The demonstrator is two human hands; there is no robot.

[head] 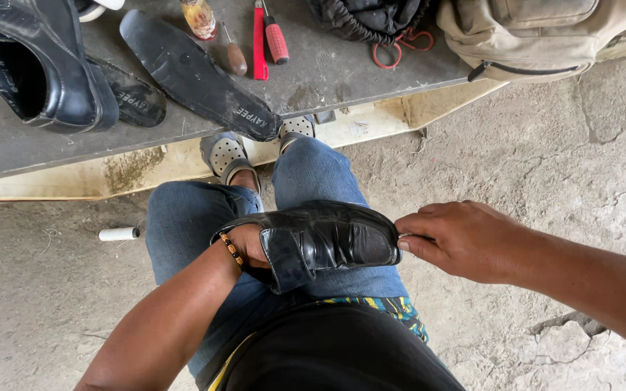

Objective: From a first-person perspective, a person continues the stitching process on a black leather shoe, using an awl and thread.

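at the centre of the frame a black shoe point(327, 242) lies across the knees. the left hand point(249, 246) is pushed inside its opening, so whether those fingers are clenched or loose cannot be told. the right hand point(454, 239) pinches something thin and pale at the toe, too small to make out, fingers closed tight. the shoe rests only on the thigh, so a hard tug at the toe could likely slide it off the left hand onto the dirt. lower down the frame is a dark bag point(335, 351). at left a white tube point(119, 234) lies on the ground. further up, a bench point(327, 72) holds an insole point(197, 76), another shoe point(34, 65), red-handled tools point(266, 36) and a tan bag point(537, 32)
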